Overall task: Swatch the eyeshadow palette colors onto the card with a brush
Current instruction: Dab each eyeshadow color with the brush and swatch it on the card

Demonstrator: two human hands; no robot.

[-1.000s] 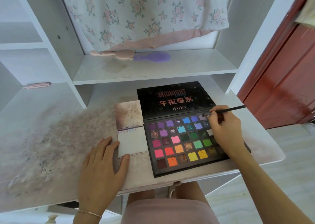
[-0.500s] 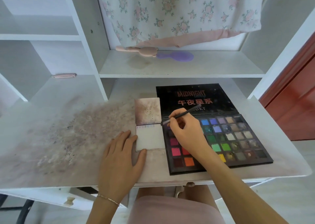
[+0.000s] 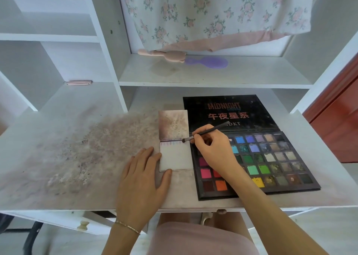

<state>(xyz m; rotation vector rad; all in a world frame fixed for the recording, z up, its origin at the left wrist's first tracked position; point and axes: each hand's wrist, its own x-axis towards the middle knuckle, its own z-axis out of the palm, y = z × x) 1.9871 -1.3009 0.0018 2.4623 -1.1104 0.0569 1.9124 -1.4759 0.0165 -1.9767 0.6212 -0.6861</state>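
Left hand: the left hand (image 3: 142, 179) lies flat on the stained white desk (image 3: 77, 157), fingers straight, index fingertip and thumb touching the left edge and lower left corner of the small white rectangular swatch card (image 3: 175, 156).
Swatch card: just right of the left hand, just left of the palette; a row of faint pastel marks runs along its top edge.
Right hand: the right hand (image 3: 213, 148) pinches the thin dark-handled brush (image 3: 208, 131), fingers curled round the handle; the hand hovers over the palette's left columns, hiding several pans.
Brush: tilted, handle up to the right, tip at the card's top right corner, at the end of the row of marks.
Palette: the open black eyeshadow palette with a grid of coloured pans (image 3: 271, 161) lies flat on the desk, its lid (image 3: 228, 111) folded back, printed "MIDNIGHT".
Stained card: a second square card, mottled brown-pink (image 3: 173, 124), sits just beyond the swatch card.
Shelf: a pink hairbrush (image 3: 164, 54) and a purple hairbrush (image 3: 208, 62) lie touching.
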